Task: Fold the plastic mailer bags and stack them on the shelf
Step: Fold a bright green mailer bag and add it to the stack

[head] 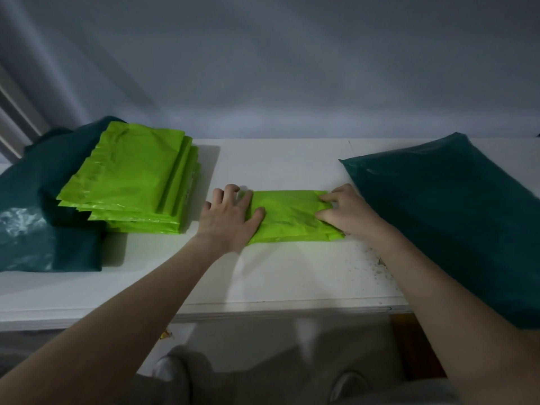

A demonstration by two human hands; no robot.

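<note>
A folded lime-green mailer bag (289, 214) lies flat in the middle of the white shelf (263, 276). My left hand (230, 217) presses on its left end with fingers spread. My right hand (347, 211) sits on its right end, fingertips curled and pinching the folded edge. To the left, a stack of several flat lime-green mailer bags (131, 179) rests on dark teal bags (35, 217).
A large pile of dark teal mailer bags (455, 223) covers the shelf's right side and hangs over its front edge. A grey wall rises behind the shelf. White specks litter the shelf near my right forearm. The floor and my shoes show below.
</note>
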